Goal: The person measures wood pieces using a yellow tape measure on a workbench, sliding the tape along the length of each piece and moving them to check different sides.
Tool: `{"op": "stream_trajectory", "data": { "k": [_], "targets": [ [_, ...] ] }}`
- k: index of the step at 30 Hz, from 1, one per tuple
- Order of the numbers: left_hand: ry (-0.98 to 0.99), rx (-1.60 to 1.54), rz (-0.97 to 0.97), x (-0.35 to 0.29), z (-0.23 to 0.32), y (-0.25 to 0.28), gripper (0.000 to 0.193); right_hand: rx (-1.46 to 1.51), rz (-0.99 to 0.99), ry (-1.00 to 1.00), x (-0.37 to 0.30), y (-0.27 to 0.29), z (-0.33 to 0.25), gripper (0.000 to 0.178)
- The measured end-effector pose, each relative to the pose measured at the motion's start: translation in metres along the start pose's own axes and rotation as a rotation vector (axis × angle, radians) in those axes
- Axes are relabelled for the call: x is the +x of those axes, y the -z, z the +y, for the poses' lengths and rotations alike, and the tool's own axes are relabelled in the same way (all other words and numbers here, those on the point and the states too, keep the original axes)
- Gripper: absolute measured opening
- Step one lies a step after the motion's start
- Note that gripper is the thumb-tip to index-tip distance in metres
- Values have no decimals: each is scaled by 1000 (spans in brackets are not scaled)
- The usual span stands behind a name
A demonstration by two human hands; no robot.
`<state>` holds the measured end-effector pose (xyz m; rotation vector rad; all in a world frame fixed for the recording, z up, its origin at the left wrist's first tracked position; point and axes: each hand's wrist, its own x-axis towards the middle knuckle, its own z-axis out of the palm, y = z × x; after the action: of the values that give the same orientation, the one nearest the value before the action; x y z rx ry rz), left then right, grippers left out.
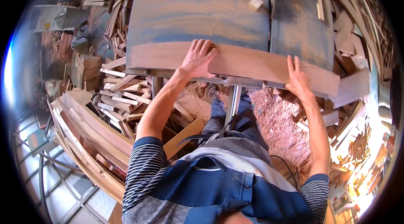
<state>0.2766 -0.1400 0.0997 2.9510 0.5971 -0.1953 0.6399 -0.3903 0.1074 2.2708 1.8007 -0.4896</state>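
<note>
A long reddish-brown wooden board (248,60) lies along the near edge of a worn blue machine table (198,9), its right end jutting past the table's side. My left hand (198,59) rests on the board left of its middle, fingers stretched flat on top and thumb spread toward the near edge. Farther right, my right hand (298,80) touches the board, with two fingers extended over its face and the thumb by the near edge. The remaining fingers of that hand are partly hidden. A small pale wood block (255,3) sits farther back on the table.
A dark slot (270,13) divides the table. Offcuts (126,98) are heaped at its left, near a stack of long curved planks (90,133). Sawdust and shavings (282,127) cover the floor around my legs. More boards (349,89) lean at the right.
</note>
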Motion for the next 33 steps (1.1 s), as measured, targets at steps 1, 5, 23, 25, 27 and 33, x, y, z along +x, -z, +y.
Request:
{"op": "stream_trajectory", "data": {
  "k": [1, 5, 23, 25, 27, 33],
  "targets": [
    [-12, -22, 5, 1, 0, 0, 95, -6, 7, 5, 0, -1, 1, 125],
    [-17, -95, 78, -6, -4, -5, 93, -39, 19, 9, 1, -3, 1, 125],
    [0, -122, 82, -1, 6, 0, 92, -77, -49, -1, -1, 6, -2, 119],
    [10, -133, 87, 0, 9, 1, 91, -73, -26, 8, -2, 5, -1, 120],
    [21, -126, 69, 1, 10, 1, 91, -71, -17, 6, -4, 5, -1, 119],
    [36, -101, 20, 1, 12, 0, 94, -45, 25, 14, -4, 3, 0, 111]
  ]
}}
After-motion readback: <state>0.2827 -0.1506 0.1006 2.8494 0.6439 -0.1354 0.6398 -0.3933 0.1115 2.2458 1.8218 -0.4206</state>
